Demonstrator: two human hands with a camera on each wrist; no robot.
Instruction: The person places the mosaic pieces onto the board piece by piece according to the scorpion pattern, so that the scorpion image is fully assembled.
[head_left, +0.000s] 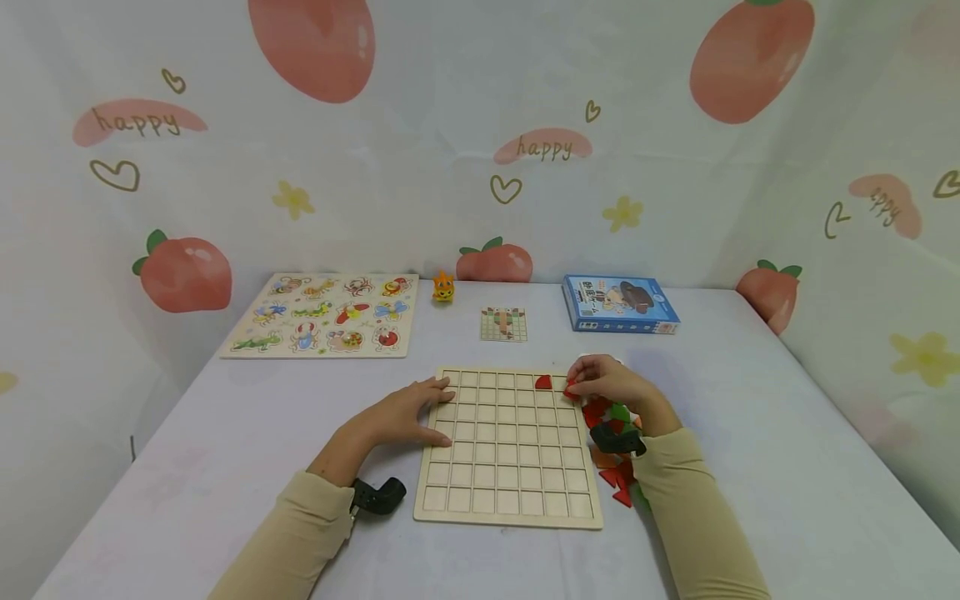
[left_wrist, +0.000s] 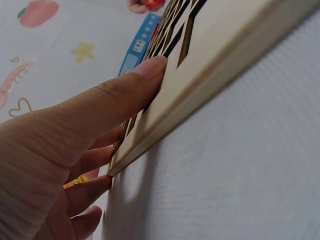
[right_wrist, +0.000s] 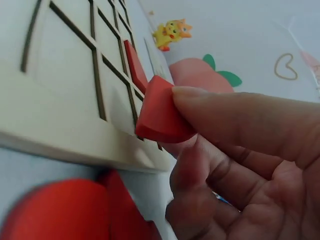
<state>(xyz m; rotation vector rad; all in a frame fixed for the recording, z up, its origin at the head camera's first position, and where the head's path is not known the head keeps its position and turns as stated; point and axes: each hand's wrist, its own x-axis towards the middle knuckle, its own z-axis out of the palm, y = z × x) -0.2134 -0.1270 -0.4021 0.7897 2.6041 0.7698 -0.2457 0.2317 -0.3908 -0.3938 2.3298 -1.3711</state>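
Observation:
A wooden grid board (head_left: 510, 524) lies flat on the table with rows of square recesses. A red quarter-round piece (head_left: 543, 382) sits in a top-row square near the right corner. My right hand (head_left: 611, 383) pinches another red piece (right_wrist: 162, 112), with one rounded side, between thumb and fingers over the board's top right corner. My left hand (head_left: 401, 414) rests at the board's left edge. In the left wrist view its thumb (left_wrist: 142, 75) lies on the frame, while the other fingers, spread loosely, touch the side.
Red, green and orange pieces (head_left: 617, 476) lie heaped right of the board, partly under the right wrist. Behind it are a small pattern card (head_left: 504, 324), a blue box (head_left: 622, 304), an orange-yellow toy figure (head_left: 443, 287) and an insect puzzle board (head_left: 322, 317).

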